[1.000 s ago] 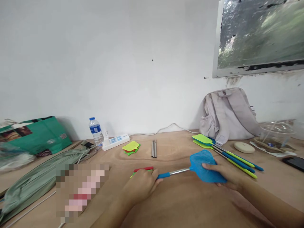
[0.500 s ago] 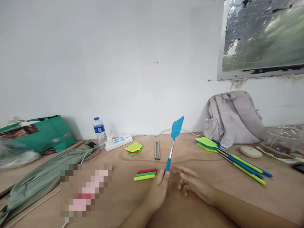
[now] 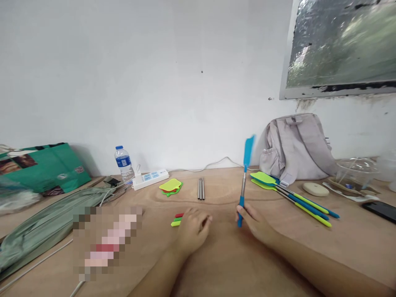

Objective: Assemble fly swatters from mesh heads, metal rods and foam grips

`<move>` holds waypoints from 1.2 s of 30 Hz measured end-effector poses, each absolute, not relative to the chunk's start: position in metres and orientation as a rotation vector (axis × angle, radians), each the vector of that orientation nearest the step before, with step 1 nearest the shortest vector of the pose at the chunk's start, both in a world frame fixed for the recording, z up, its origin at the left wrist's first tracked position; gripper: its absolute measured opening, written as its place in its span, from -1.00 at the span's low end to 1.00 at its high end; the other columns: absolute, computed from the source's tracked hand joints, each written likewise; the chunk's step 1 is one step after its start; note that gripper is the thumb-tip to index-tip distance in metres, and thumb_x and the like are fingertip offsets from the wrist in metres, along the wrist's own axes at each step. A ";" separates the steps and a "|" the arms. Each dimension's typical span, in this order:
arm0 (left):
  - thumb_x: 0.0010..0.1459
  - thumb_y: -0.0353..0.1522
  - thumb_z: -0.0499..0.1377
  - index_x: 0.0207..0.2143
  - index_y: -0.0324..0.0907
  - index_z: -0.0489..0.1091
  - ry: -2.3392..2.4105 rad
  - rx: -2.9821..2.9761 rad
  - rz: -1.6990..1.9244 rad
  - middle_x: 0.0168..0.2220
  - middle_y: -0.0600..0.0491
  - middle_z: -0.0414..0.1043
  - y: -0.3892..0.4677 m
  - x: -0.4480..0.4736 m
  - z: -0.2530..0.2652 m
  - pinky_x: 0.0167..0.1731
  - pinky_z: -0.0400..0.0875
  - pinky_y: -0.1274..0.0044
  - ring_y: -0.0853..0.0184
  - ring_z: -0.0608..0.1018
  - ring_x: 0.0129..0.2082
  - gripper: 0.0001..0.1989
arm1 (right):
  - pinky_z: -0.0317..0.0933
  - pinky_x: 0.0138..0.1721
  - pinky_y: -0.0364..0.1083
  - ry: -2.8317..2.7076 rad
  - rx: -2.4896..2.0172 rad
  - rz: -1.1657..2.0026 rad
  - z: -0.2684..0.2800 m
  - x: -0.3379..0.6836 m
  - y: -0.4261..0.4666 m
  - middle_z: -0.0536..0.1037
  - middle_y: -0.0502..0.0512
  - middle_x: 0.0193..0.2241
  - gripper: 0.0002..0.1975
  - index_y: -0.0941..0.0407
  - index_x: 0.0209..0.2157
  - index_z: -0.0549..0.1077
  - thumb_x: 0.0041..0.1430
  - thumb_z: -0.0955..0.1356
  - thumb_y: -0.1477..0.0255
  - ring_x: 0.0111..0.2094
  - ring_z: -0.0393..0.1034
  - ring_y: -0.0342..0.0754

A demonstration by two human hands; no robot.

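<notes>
A blue fly swatter [image 3: 243, 185] stands nearly upright in my right hand [image 3: 255, 222], whose fingers are closed round its blue handle. Its head is turned almost edge-on and slightly blurred. My left hand [image 3: 193, 230] is loosely curled above the table, with nothing visible in its fingers. It partly covers the red, green and yellow handles [image 3: 177, 219]. Beyond it lie thin metal rods [image 3: 201, 189] side by side and a stack of swatter heads [image 3: 170, 186], yellow on top. To the right, several assembled fly swatters [image 3: 306, 206] in yellow-green and blue lie together.
Along the wall stand a green bag [image 3: 52, 167], a water bottle [image 3: 123, 163], a white power strip [image 3: 150, 179] and a grey backpack [image 3: 297, 148]. A round whitish object [image 3: 315, 189], a clear plastic bowl [image 3: 355, 171] and a phone [image 3: 380, 211] sit at right; grey-green fabric [image 3: 52, 218] lies at left.
The blue fly swatter has passed from my left hand to my right and moved rightward. My left hand has drawn left and curled, now partly over the loose handles. The view has shifted slightly.
</notes>
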State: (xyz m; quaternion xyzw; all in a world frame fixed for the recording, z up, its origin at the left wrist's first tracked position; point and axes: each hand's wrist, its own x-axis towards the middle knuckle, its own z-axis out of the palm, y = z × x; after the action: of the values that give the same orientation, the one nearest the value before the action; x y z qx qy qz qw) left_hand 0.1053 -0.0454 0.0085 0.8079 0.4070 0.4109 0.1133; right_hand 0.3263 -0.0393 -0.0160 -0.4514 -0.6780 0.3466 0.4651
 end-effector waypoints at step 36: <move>0.07 -0.26 0.03 -0.53 -0.24 0.34 1.730 0.819 1.790 -0.69 0.23 0.12 0.022 0.012 -0.009 -0.68 0.10 0.60 0.50 0.19 -0.69 -0.74 | 0.19 -0.21 0.01 -1.959 -2.000 -0.391 -0.039 0.535 0.004 0.46 0.23 -0.28 -0.62 0.15 -0.09 0.41 0.06 0.23 0.34 -0.25 0.37 0.11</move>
State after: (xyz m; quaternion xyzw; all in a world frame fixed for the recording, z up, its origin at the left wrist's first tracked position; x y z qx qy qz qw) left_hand 0.0125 0.0219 -0.0093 0.3020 0.6379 0.6599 0.2574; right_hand 0.5349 0.0036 -0.0390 -0.6988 -0.6844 -0.1367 0.1569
